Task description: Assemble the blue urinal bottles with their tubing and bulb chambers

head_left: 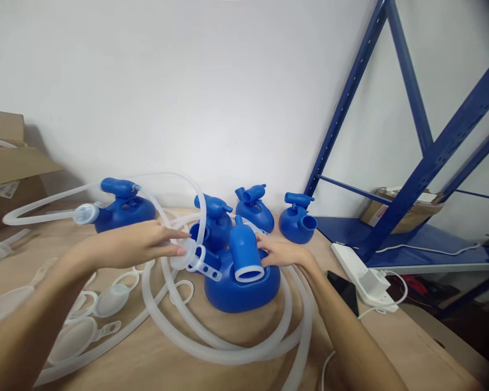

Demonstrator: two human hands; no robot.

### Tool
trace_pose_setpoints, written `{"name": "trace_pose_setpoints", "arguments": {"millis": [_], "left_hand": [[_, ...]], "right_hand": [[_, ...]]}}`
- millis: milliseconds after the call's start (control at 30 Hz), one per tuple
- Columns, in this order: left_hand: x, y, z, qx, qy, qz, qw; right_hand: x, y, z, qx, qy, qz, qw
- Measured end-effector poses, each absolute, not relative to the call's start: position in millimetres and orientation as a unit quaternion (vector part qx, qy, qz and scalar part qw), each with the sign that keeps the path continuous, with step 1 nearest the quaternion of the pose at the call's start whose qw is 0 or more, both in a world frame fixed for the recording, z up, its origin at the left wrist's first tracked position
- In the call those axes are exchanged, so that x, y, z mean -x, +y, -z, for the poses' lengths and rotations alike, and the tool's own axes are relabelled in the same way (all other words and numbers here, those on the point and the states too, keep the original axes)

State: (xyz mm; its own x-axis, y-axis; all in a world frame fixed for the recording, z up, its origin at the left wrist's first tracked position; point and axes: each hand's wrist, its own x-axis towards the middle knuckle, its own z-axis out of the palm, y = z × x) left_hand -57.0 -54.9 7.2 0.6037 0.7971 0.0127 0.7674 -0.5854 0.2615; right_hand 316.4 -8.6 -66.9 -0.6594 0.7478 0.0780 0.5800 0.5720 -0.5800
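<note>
In front of me on the table stands a blue urinal bottle point(238, 297), with a blue funnel-shaped piece point(244, 241) over its top that has a white ring at its mouth. My right hand point(284, 252) grips the bottle's upper right side, some of its fingertips hidden behind the funnel piece. Between the fingers of my left hand point(155, 244) is a translucent white cap point(184, 256) with a holed strap, held by the bottle's left-hand neck. The fingers of that hand are closed on the cap. A clear hose point(224, 355) loops around the front of the bottle.
Several more blue bottles stand behind; the left one point(124, 217) has a capped neck and hose. Loose translucent caps point(75, 339) lie at left, near a cardboard box point(12, 179). To the right are a black phone point(343, 292), a white power strip point(352, 271) and a blue rack point(415, 195).
</note>
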Motion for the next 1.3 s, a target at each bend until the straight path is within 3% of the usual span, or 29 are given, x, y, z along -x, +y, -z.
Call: {"name": "trace_pose_setpoints", "arguments": {"millis": [67,200,267,633,1067,1300], "left_hand": [[42,-51,-1,-0.890,0.437,-0.042,0.122],[29,-46,19,-0.894,0.431,-0.059,0.111],[28,-47,34,-0.897,0.425,-0.097,0.074],[20,-29,110,-0.866,0.459,-0.160,-0.117],[9,-48,92,-0.857,0.496,-0.136,-0.030],[-5,-54,83,-0.823,0.557,-0.094,-0.064]], "right_hand": [[-315,-16,83,0.387,-0.862,-0.275,0.179],[-310,-31,112,0.405,-0.809,-0.250,0.347],[-306,-37,117,0.408,-0.788,-0.250,0.388],[-299,-47,109,0.430,-0.768,-0.255,0.399],[-296,-56,110,0.440,-0.764,-0.240,0.406],[-291,-66,107,0.447,-0.773,-0.216,0.396]]}}
